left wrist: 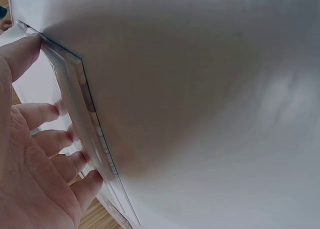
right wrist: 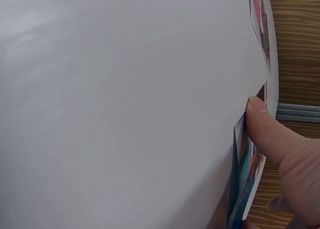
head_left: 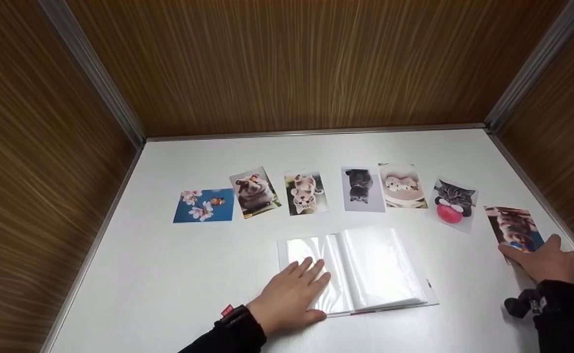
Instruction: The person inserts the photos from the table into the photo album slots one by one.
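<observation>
An open photo album [head_left: 387, 269] with glossy clear sleeves lies at the front middle of the white table. My left hand [head_left: 292, 296] rests on its left page with fingers spread, the thumb at the lower edge. From the left wrist, the fingers of that hand [left wrist: 37, 121] lie over the sleeves beside the album's edge [left wrist: 92, 106]. At the far right, my right hand [head_left: 552, 262] reaches over the near end of an animal photo [head_left: 512, 223], thumb on its lower part, other fingers spread. The right wrist view shows the thumb [right wrist: 272, 136] against the photo's edge [right wrist: 242, 174].
More loose photos lie in a row behind the album: blossoms [head_left: 203, 206], a furry animal [head_left: 255, 193], a kitten [head_left: 304, 191], a grey cat [head_left: 363, 189], white animals in a bowl [head_left: 402, 186] and a tabby with a pink ball [head_left: 454, 203]. Wood-grain panels [head_left: 292, 63] enclose the table.
</observation>
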`<action>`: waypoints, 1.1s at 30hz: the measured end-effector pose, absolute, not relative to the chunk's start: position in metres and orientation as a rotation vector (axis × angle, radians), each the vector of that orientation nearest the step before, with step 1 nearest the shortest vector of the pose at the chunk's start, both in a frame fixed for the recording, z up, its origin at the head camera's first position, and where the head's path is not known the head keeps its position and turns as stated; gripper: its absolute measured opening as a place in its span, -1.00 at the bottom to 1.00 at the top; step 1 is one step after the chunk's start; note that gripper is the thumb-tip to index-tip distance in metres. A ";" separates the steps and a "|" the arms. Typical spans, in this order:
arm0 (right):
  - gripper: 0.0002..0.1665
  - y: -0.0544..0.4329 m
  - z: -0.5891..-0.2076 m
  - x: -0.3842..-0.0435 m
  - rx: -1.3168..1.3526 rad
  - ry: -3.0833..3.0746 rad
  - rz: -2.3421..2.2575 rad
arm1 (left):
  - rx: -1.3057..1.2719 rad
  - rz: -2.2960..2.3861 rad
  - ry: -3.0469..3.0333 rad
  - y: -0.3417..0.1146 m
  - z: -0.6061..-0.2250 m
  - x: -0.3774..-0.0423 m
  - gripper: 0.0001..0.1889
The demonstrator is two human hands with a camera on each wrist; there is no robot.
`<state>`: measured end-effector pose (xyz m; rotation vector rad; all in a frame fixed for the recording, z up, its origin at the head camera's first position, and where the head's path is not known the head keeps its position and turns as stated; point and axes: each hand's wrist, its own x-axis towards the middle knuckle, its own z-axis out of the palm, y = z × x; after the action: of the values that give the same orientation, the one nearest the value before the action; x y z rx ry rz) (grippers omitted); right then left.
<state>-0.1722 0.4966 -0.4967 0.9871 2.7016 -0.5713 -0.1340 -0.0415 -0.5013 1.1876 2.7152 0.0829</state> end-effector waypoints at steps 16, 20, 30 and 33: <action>0.33 0.481 -0.495 -0.176 1.056 2.814 -0.987 | 1.187 0.091 2.714 -0.042 -0.500 -0.135 -0.19; 0.19 0.479 -0.486 -0.180 1.011 2.724 -1.181 | 1.178 0.098 2.700 -0.042 -0.500 -0.135 -0.19; -0.12 0.462 -0.442 -0.173 1.098 2.663 -1.397 | 1.179 0.092 2.695 -0.042 -0.500 -0.136 -0.18; -0.28 0.447 -0.428 -0.174 1.142 2.686 -1.490 | 1.180 0.081 2.709 -0.042 -0.501 -0.135 -0.18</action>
<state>-0.1745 0.4473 -0.4282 1.1420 2.6858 -1.4900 -0.1353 -0.0416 -0.5012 1.1804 2.7090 0.0812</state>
